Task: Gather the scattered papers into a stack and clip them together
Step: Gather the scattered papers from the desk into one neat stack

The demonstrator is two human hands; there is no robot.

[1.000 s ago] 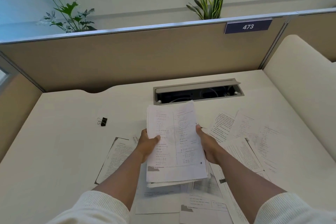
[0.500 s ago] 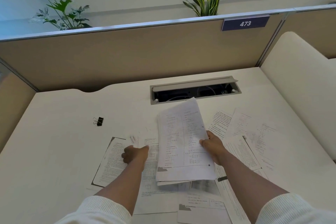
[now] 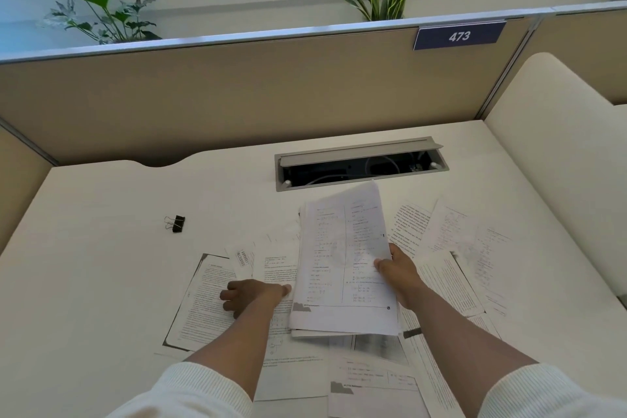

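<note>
My right hand [image 3: 398, 271] grips the right edge of a stack of printed papers [image 3: 342, 268], held a little above the white desk [image 3: 101, 275]. My left hand [image 3: 252, 295] lies flat, fingers spread, on loose sheets [image 3: 207, 302] left of the stack, holding nothing. More scattered papers [image 3: 454, 248] lie to the right, and further printed sheets [image 3: 369, 383] lie near the front edge. A black binder clip [image 3: 176, 223] sits alone on the desk, well left of the stack and beyond my left hand.
An open grey cable tray [image 3: 359, 163] is set into the desk behind the papers. Beige partition walls [image 3: 237, 95] close off the back and sides, with a "473" sign [image 3: 458, 36]. A cream padded panel [image 3: 556, 159] stands at the right.
My left hand let go of the stack and moved left and down onto the loose sheets. The stack, now held by my right hand alone, shifted right and tilted.
</note>
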